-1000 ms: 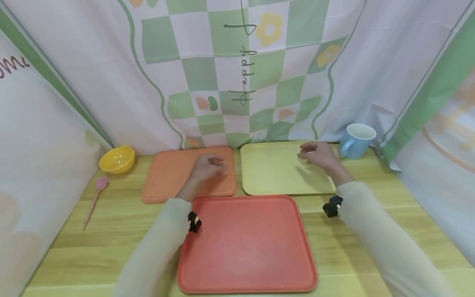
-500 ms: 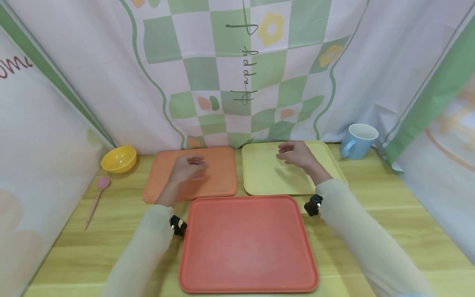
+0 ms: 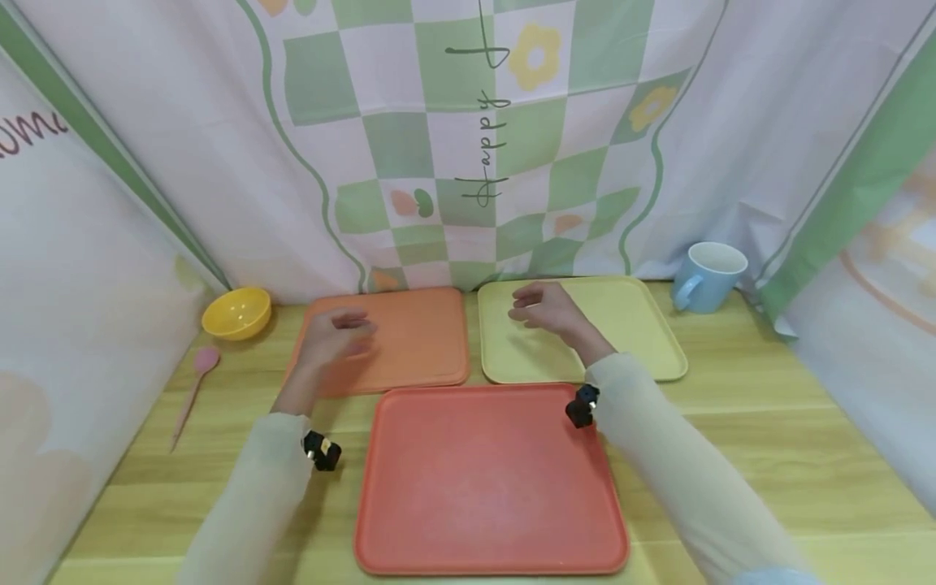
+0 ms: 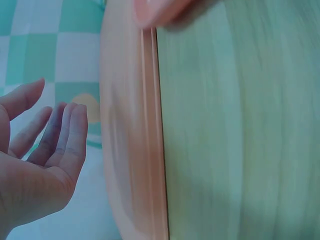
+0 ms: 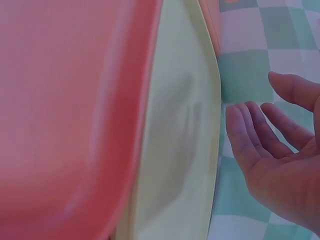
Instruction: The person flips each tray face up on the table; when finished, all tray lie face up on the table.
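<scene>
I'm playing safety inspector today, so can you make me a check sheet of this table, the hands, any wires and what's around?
Surface: wood-grain table.
Job's things: orange tray and yellow tray side by side at the back; red tray nearer the person.
Clutter: yellow bowl and pink spoon at the left; blue cup at the back right.
Hands: left hand above the orange tray, right hand above the yellow tray; neither holds anything.
Cables: nothing seen.
Surroundings: printed cloth behind the table.

Homelike tabletop nook, printed fabric walls (image 3: pixel 526 162) on three sides, wood-grain table (image 3: pixel 804 439), yellow bowl (image 3: pixel 237 314), blue mug (image 3: pixel 706 284)
</scene>
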### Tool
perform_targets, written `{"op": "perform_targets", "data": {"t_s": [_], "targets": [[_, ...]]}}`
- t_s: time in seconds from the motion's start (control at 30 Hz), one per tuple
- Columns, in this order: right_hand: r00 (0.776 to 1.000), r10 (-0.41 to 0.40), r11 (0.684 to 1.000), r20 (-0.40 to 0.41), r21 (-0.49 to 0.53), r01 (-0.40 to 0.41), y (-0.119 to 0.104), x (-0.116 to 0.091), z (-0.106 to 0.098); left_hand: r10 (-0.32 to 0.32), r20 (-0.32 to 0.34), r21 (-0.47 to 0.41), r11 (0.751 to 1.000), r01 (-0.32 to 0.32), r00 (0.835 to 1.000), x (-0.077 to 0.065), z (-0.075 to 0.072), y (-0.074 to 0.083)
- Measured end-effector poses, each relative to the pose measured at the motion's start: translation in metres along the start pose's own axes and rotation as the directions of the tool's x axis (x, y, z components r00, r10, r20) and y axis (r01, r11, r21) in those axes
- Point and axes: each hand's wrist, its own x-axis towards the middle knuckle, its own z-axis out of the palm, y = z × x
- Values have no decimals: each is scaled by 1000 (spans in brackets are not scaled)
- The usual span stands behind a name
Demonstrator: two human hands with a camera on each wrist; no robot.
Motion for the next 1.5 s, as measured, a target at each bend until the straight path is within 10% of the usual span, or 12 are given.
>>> {"op": "perform_targets", "data": {"t_s": [0.7, 1.03, 1.5], "targets": [[998, 13, 993, 64, 113, -20, -21, 14, 48, -85, -103, -56, 995, 79, 991, 1, -65, -20], [999, 35, 998, 18, 44, -35, -29, 18, 60, -60, -105, 36, 997, 64, 993, 0, -80, -22], [995, 93, 996, 48, -13, -92, -26, 12, 74, -64, -129, -92, 994, 53, 990, -8, -98, -39]]}}
